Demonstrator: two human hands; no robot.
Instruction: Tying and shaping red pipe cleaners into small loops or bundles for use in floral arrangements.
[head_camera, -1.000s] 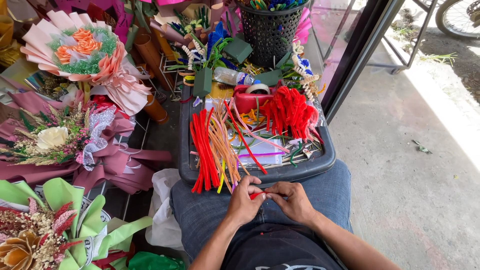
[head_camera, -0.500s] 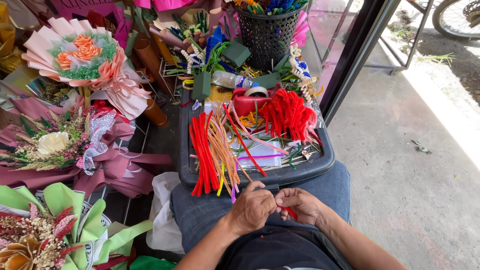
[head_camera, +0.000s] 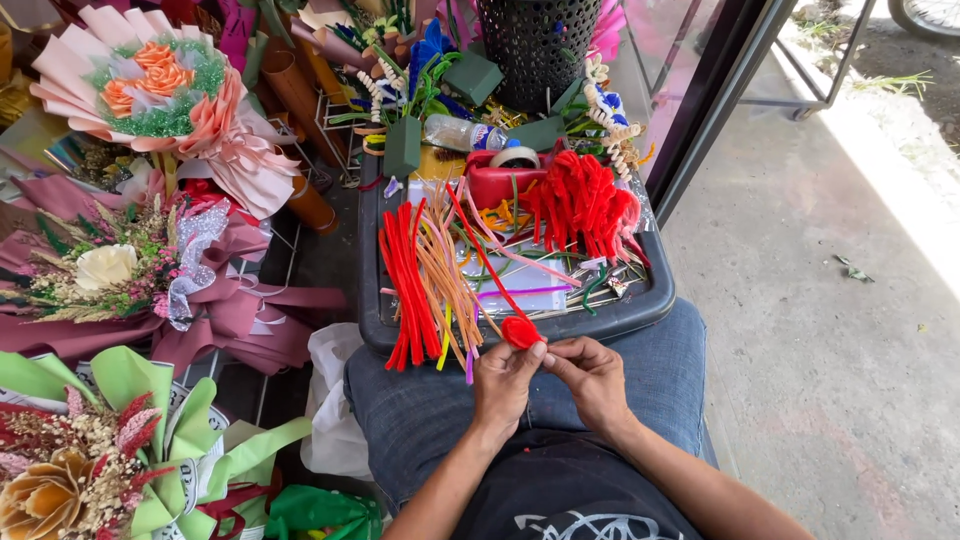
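My left hand (head_camera: 503, 383) and my right hand (head_camera: 592, 378) meet over my lap, both pinching a red pipe cleaner (head_camera: 519, 330). Its near end is curled into a small red coil at my fingertips, and its long straight tail runs up across the dark tray (head_camera: 610, 318). The tray rests on my knees and holds a bundle of red and orange pipe cleaners (head_camera: 425, 280) on the left and a pile of finished red curled pieces (head_camera: 580, 205) on the right.
A red tape dispenser (head_camera: 498, 180), a plastic bottle (head_camera: 462, 133) and a black mesh basket (head_camera: 540, 45) sit beyond the tray. Paper-wrapped bouquets (head_camera: 150, 95) fill the left side. A white plastic bag (head_camera: 330, 400) lies by my left knee. Concrete floor lies to the right.
My hands have lifted slightly and spread apart at the fingertips. The red coil, hidden inside my closed fingers before, now shows above them.
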